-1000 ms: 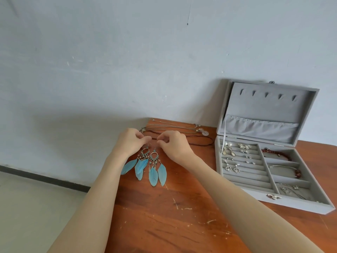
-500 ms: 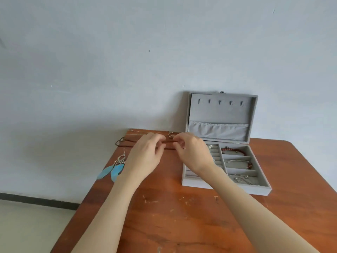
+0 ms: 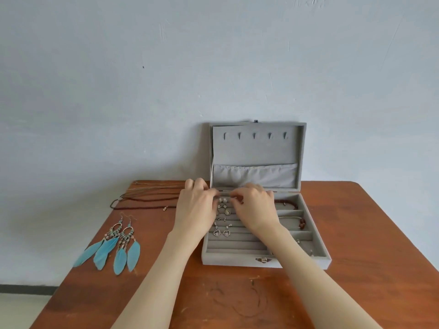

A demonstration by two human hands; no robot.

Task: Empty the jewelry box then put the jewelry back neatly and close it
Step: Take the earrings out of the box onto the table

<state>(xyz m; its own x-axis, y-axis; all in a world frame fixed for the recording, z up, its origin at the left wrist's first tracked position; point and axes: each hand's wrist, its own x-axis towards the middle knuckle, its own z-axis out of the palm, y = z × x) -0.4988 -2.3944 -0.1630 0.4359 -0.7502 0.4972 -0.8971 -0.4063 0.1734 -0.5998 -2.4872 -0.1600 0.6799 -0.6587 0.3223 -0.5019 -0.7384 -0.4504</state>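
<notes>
Far left on the table [image 3: 356, 233], a pair of blue feather earrings [image 3: 114, 245] lies flat, already out of the box. Behind them, near the wall, dark cord necklaces [image 3: 145, 200] and a thin pale chain [image 3: 154, 185] are laid out.

Next comes the left hand [image 3: 197, 210], at the left wall of the open grey jewelry box [image 3: 263, 260], its fingers [image 3: 211, 193] curled and pinched together over the rear earring row. Whether they already grip a small stud cannot be told.

The right hand [image 3: 256, 210] mirrors it over the same row, fingertips drawn together. Between and below the hands, small stud and drop earrings [image 3: 222, 230] sit in the ring-roll slots.

Further right, the side compartments hold a reddish bead bracelet [image 3: 288, 203] and a cord bracelet [image 3: 299, 222]. The lid [image 3: 256, 148] stands upright against the wall, its hooks bare.

Step in hand, as judged: emptying is partly done, and the small earrings come next. The next move calls for a fine pinch on one stud and a straight lift out of its slot, then a set-down on the table beside the feather pair.

A second ago both hands were at the feather earrings, setting them down; they have since crossed rightward into the box, and the camera view has swung to centre it.
</notes>
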